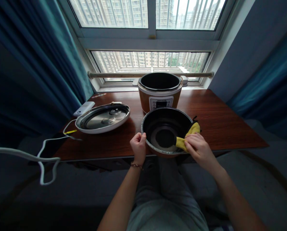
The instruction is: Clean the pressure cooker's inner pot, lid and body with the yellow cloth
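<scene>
A dark inner pot (157,120) stands at the near edge of the wooden table (217,122). My left hand (138,145) grips its left rim. My right hand (198,148) presses a yellow cloth (190,134) against the pot's right inner wall and rim. Behind the pot stands an orange cooker body (160,93) with a white control panel, open at the top. The cooker's lid (102,118) lies upside down on the table to the left.
A white power bank (84,108) lies at the table's left corner, with a white cable (44,150) trailing off the left edge. Blue curtains hang on both sides of the window (150,61). My lap is below the table edge.
</scene>
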`<act>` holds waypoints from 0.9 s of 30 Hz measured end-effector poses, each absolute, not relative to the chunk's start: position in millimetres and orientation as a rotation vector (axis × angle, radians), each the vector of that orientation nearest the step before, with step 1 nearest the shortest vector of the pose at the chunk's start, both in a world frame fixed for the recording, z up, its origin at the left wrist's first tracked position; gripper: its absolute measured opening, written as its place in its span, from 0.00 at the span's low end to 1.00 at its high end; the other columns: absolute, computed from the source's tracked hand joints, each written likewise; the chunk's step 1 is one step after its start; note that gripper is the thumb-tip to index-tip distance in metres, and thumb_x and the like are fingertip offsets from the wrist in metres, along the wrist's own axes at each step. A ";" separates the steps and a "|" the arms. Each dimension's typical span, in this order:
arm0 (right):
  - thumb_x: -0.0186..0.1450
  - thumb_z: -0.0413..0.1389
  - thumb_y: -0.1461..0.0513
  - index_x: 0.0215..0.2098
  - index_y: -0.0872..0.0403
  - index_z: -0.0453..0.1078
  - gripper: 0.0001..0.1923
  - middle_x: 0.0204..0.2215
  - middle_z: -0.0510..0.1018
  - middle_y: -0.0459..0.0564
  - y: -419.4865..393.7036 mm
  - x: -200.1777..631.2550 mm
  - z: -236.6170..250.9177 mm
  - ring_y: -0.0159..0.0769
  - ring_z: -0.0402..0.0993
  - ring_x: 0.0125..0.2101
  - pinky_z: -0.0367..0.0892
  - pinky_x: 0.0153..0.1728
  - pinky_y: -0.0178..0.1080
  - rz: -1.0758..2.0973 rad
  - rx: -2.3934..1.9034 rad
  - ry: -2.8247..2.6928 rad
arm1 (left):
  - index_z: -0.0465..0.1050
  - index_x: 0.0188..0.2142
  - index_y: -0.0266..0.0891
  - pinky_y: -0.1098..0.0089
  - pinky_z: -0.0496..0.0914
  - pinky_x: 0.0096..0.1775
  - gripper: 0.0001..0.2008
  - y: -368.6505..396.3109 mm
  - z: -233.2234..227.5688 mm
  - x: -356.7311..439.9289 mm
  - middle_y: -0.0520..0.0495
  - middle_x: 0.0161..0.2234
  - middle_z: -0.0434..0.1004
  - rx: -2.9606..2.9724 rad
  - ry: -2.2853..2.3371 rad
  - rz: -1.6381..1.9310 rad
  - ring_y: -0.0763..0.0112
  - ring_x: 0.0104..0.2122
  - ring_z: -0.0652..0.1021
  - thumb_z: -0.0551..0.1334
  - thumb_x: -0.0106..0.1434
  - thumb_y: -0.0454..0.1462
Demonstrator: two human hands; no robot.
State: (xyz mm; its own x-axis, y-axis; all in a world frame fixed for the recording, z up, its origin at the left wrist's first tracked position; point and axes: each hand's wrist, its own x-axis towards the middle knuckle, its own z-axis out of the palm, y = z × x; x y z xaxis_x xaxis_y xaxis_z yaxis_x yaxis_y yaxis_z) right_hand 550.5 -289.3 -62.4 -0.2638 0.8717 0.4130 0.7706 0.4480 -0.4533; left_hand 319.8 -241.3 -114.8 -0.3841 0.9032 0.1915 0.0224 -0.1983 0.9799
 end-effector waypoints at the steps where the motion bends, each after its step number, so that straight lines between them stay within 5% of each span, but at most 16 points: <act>1: 0.64 0.46 0.62 0.28 0.54 0.70 0.13 0.33 0.75 0.50 -282.8 558.9 -64.5 0.37 0.68 0.40 0.58 0.49 0.45 0.227 -1.346 -2.051 | 0.51 0.16 0.38 0.76 0.50 0.21 0.18 -240.7 -115.4 318.9 0.57 0.16 0.47 1.125 1.365 1.651 0.80 0.18 0.52 0.58 0.54 0.39; 6: 0.62 0.49 0.60 0.31 0.52 0.74 0.12 0.50 0.69 0.50 -247.0 587.5 -75.8 0.43 0.58 0.54 0.54 0.54 0.49 0.181 -1.387 -1.943 | 0.51 0.16 0.38 0.76 0.49 0.20 0.18 -238.0 -117.8 315.1 0.57 0.16 0.47 1.121 1.314 1.613 0.80 0.18 0.52 0.59 0.54 0.39; 10: 0.62 0.48 0.59 0.36 0.55 0.75 0.14 0.55 0.62 0.53 -220.3 592.9 -75.3 0.42 0.64 0.51 0.57 0.53 0.44 0.285 -1.477 -1.933 | 0.51 0.15 0.38 0.76 0.49 0.20 0.18 -236.4 -117.7 312.5 0.57 0.16 0.48 1.138 1.313 1.599 0.80 0.18 0.52 0.59 0.53 0.39; 16: 0.61 0.50 0.62 0.32 0.56 0.76 0.13 0.52 0.67 0.54 -179.6 591.2 -63.9 0.42 0.67 0.49 0.59 0.51 0.40 0.263 -1.466 -2.126 | 0.52 0.15 0.38 0.76 0.50 0.20 0.18 -234.9 -117.8 308.6 0.57 0.16 0.49 1.172 1.308 1.557 0.80 0.18 0.53 0.59 0.52 0.40; 23: 0.61 0.50 0.62 0.32 0.56 0.76 0.12 0.34 0.78 0.48 -146.8 588.9 -52.8 0.31 0.73 0.29 0.66 0.31 0.31 0.461 -1.455 -2.257 | 0.51 0.16 0.38 0.76 0.50 0.21 0.18 -235.8 -118.4 307.8 0.57 0.16 0.48 1.187 1.296 1.563 0.80 0.19 0.53 0.59 0.53 0.40; 27: 0.61 0.50 0.61 0.32 0.56 0.76 0.12 0.30 0.78 0.48 -149.3 586.8 -55.9 0.32 0.72 0.29 0.65 0.31 0.32 0.413 -1.475 -2.218 | 0.51 0.16 0.38 0.76 0.50 0.21 0.18 -237.1 -118.5 311.9 0.57 0.17 0.48 1.161 1.328 1.598 0.79 0.19 0.53 0.58 0.53 0.40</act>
State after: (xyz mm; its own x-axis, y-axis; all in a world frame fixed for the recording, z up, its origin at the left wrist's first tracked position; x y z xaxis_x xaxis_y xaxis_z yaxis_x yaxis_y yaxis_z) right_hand 586.8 -149.3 -55.9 -0.3323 0.9227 0.1957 0.7904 0.3856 -0.4760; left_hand 311.9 -237.1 -118.5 -0.3137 0.9324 0.1796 0.0061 -0.1872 0.9823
